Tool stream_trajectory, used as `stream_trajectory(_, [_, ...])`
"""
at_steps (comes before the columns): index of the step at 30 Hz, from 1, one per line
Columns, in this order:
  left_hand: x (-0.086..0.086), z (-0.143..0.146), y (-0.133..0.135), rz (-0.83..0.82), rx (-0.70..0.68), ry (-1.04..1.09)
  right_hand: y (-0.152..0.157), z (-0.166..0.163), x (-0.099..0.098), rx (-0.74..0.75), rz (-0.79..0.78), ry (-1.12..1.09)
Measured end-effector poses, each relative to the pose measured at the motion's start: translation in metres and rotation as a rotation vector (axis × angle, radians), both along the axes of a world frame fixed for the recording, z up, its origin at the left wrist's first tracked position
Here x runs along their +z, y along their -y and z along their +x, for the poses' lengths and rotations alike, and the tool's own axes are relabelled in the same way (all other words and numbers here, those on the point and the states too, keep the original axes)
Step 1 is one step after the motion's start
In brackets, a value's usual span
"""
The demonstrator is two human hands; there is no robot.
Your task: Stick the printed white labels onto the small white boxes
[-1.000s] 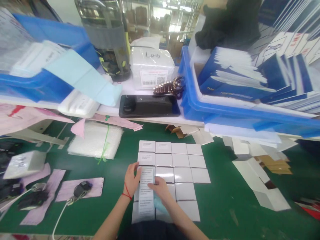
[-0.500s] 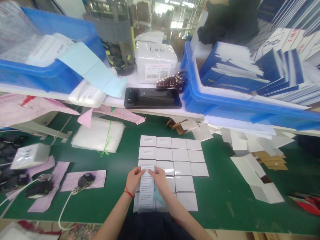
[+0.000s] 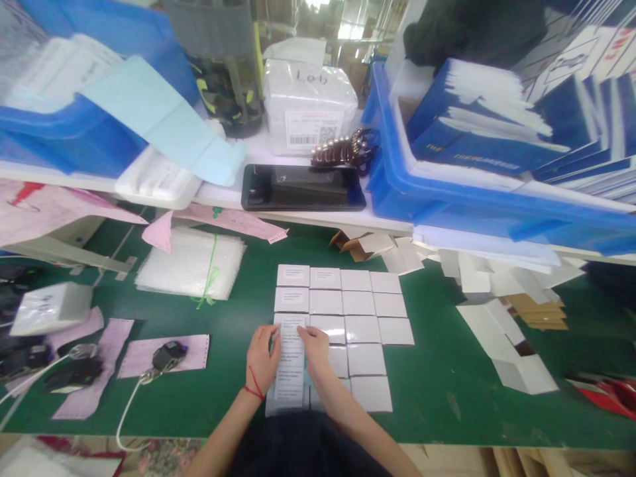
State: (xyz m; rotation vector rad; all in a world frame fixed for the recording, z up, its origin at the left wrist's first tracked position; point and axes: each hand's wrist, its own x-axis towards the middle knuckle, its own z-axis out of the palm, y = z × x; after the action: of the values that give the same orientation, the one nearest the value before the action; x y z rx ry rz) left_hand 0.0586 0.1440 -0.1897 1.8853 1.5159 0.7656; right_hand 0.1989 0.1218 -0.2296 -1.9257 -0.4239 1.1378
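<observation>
A block of several small white boxes (image 3: 358, 311) lies in tight rows on the green table (image 3: 447, 371). Over its left column runs a long strip of printed labels (image 3: 291, 361). My left hand (image 3: 262, 358) grips the strip's left edge, a red string round its wrist. My right hand (image 3: 314, 348) pinches the strip's upper right edge, fingers pressed on the label at the third box down. Both forearms come in from the bottom of the view.
A black phone (image 3: 303, 187) and a brown hair claw (image 3: 348, 151) lie on the white shelf behind. Blue crates (image 3: 447, 199) hold blue booklets at right. Flat white cartons (image 3: 501, 331) lie right; a bubble-wrap pack (image 3: 191, 265), pink sheets (image 3: 163, 354) and cabled devices lie left.
Both hands have closed in on the top of the label strip, the right one sliding up from the strip's middle. The camera view has shifted slightly.
</observation>
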Motion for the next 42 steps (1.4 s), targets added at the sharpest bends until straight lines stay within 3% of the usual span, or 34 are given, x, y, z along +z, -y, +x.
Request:
stream_trajectory(3, [-0.002, 0.004, 0.006, 0.17, -0.212, -0.116, -0.001, 0.001, 0.001, 0.025, -0.011, 0.05])
stream_trajectory(6, [-0.007, 0.012, 0.008, 0.28, -0.334, -0.167, -0.003, 0.002, 0.006, 0.046, -0.031, 0.097])
stream_trajectory(19, [-0.028, 0.027, 0.001, 0.245, -0.496, -0.185, -0.006, 0.003, 0.013, 0.13, -0.055, 0.172])
stream_trajectory(24, [-0.032, 0.029, -0.002, 0.241, -0.519, -0.231, -0.007, 0.004, 0.011, 0.149, -0.057, 0.208])
stream_trajectory(29, [-0.033, 0.006, -0.004, 0.243, -0.486, -0.369, -0.006, 0.007, 0.011, 0.167, -0.076, 0.202])
stream_trajectory(35, [-0.036, -0.018, -0.005, 0.185, -0.449, -0.434, 0.006, 0.008, 0.015, 0.145, -0.044, -0.089])
stream_trajectory(39, [-0.034, -0.015, -0.001, 0.094, -0.377, -0.306, 0.037, 0.01, 0.014, 0.193, -0.068, -0.314])
stream_trajectory(42, [-0.026, -0.014, 0.01, -0.021, -0.191, -0.071, 0.065, 0.012, 0.015, 0.206, -0.091, -0.289])
